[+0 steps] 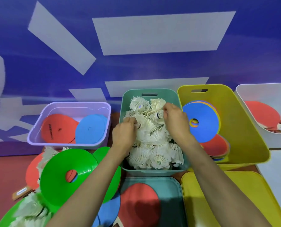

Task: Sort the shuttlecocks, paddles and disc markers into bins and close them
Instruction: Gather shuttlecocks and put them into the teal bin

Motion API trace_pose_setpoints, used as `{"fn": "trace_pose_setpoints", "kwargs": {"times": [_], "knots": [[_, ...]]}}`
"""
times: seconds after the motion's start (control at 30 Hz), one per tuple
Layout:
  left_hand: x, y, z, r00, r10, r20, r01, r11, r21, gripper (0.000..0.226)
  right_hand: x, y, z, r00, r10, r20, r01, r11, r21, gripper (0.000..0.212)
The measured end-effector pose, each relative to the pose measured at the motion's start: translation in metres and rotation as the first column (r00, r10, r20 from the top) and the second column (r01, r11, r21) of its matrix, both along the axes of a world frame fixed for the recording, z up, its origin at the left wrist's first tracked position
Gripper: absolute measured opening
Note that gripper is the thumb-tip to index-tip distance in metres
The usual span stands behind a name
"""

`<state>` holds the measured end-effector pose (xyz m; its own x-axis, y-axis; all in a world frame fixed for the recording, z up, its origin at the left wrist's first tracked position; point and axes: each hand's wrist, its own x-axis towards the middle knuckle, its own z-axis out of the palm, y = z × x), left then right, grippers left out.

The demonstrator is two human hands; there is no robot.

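Head: teal bin (153, 172) full of shuttlecocks (146, 145)

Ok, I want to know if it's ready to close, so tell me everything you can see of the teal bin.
The teal bin is a smooth plastic tub with rounded corners and a handle slot in its far wall. It stands upright, lid off, heaped with white feathered shuttlecocks. The left hand and right hand reach in, fingers curled among them. The yellow bin stands close on its right; a teal lid lies flat before it.
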<state>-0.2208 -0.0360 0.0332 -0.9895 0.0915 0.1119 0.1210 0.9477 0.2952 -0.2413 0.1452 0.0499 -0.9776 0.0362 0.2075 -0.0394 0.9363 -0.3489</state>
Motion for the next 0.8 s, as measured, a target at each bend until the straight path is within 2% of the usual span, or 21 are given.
{"fn": "trace_pose_setpoints", "kwargs": {"times": [0.2, 0.4, 0.53, 0.63, 0.73, 0.8], "knots": [[-0.027, 0.009, -0.007, 0.985, 0.002, 0.172, 0.02, 0.992, -0.128, 0.023, -0.023, -0.009, -0.015, 0.987, 0.042, 0.158, -0.054, 0.996, 0.068, 0.022], [-0.03, 0.018, -0.007, 0.973, -0.022, 0.232, 0.062, 0.984, -0.169, 0.031, -0.021, -0.011, -0.018, 0.982, 0.041, 0.185, -0.061, 0.993, 0.104, 0.028], [-0.018, 0.017, -0.01, 0.948, -0.075, 0.31, 0.11, 0.989, -0.095, 0.029, -0.001, -0.018, -0.022, 0.968, 0.077, 0.237, -0.115, 0.982, 0.148, 0.035], [-0.008, 0.014, -0.009, 0.89, -0.129, 0.437, 0.149, 0.989, -0.012, 0.032, 0.01, -0.022, -0.024, 0.956, 0.108, 0.273, -0.163, 0.969, 0.186, 0.038], [-0.002, 0.013, 0.0, 0.84, -0.167, 0.516, 0.169, 0.985, 0.043, 0.033, 0.015, -0.025, -0.023, 0.937, 0.12, 0.33, -0.203, 0.951, 0.232, 0.031], [0.002, 0.011, 0.007, 0.844, -0.172, 0.508, 0.178, 0.983, 0.036, 0.029, 0.019, -0.028, -0.021, 0.917, 0.147, 0.37, -0.242, 0.943, 0.227, 0.027]]}}
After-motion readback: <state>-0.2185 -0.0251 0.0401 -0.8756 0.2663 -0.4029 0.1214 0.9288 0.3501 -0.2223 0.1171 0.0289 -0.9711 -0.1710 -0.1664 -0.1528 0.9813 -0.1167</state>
